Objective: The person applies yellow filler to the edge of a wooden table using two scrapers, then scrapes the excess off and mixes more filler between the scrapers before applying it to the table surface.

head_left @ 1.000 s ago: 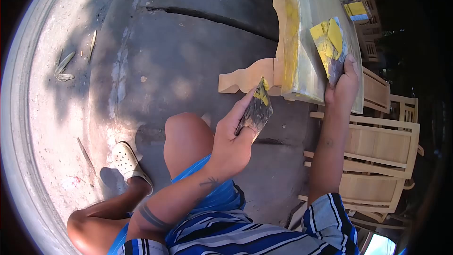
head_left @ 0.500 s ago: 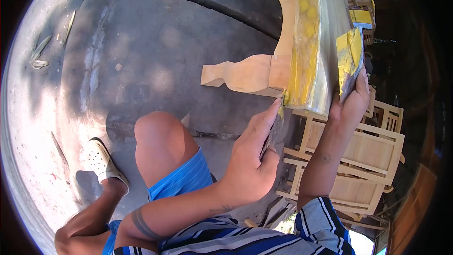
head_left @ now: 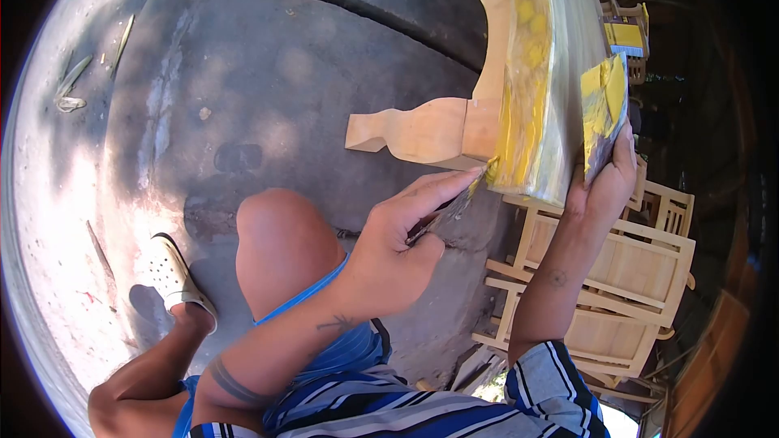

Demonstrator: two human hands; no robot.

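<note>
My left hand (head_left: 398,251) is closed around a putty knife (head_left: 458,209), a thin grey blade smeared with yellow. Its tip touches the lower end of a pale wooden furniture piece (head_left: 560,57), near a turned leg (head_left: 426,130). Yellow paste (head_left: 523,97) coats the long edge of that piece in uneven streaks. On the other side, my right hand (head_left: 604,170) grips a flat board (head_left: 596,142) from below. A thick layer of yellow paste (head_left: 604,101) covers much of the board's face.
Unpainted wooden furniture frames (head_left: 600,268) stand on the right behind my right arm. A wide brush-like item with a yellow band (head_left: 625,39) is farther back. My bent knee (head_left: 284,243) is below the turned leg. A crack (head_left: 349,4) runs across the concrete floor.
My left hand has drawn back down and left, turning with the putty knife, whose tip stays near the piece's corner. My right hand and the board have shifted only slightly.
</note>
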